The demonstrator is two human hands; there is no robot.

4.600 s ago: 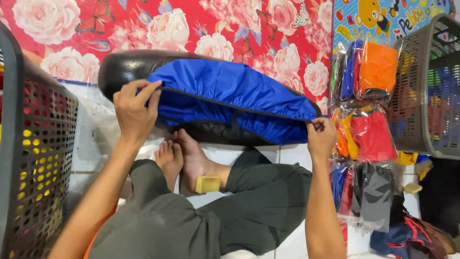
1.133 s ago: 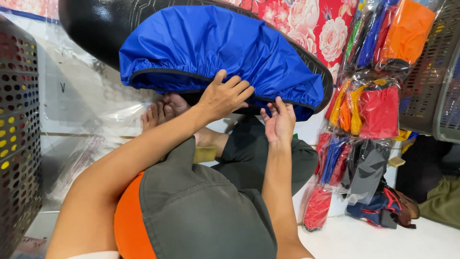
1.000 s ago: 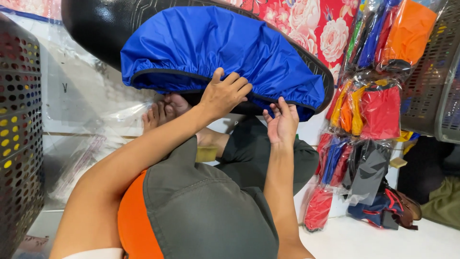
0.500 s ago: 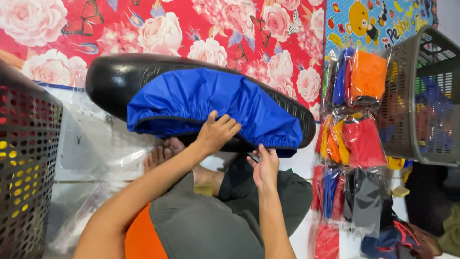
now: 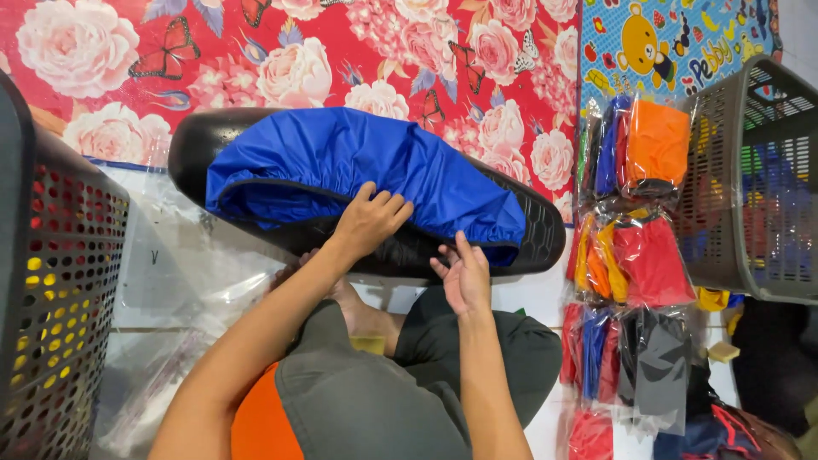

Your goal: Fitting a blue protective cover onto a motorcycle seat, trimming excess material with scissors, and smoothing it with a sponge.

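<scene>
A black motorcycle seat (image 5: 545,238) lies across the floor in front of me, half wrapped in a blue elastic-edged cover (image 5: 341,158). My left hand (image 5: 368,220) rests on the lower hem of the blue cover near its middle, fingers curled over the edge. My right hand (image 5: 464,274) is just below the seat's black side, fingers spread and touching the seat under the cover's right end. My crossed legs in dark grey trousers (image 5: 477,358) sit below the seat.
A dark plastic basket (image 5: 51,290) stands at the left, a grey one (image 5: 750,187) at the right. Packed covers in clear bags (image 5: 639,255) hang in orange, red, blue, black. Clear plastic sheets (image 5: 170,290) lie on the floor. A floral red backdrop (image 5: 298,60) is behind.
The view has tilted up and the seat sits lower in frame. My left hand stays on the cover's hem; my right hand has shifted up against the seat's underside.
</scene>
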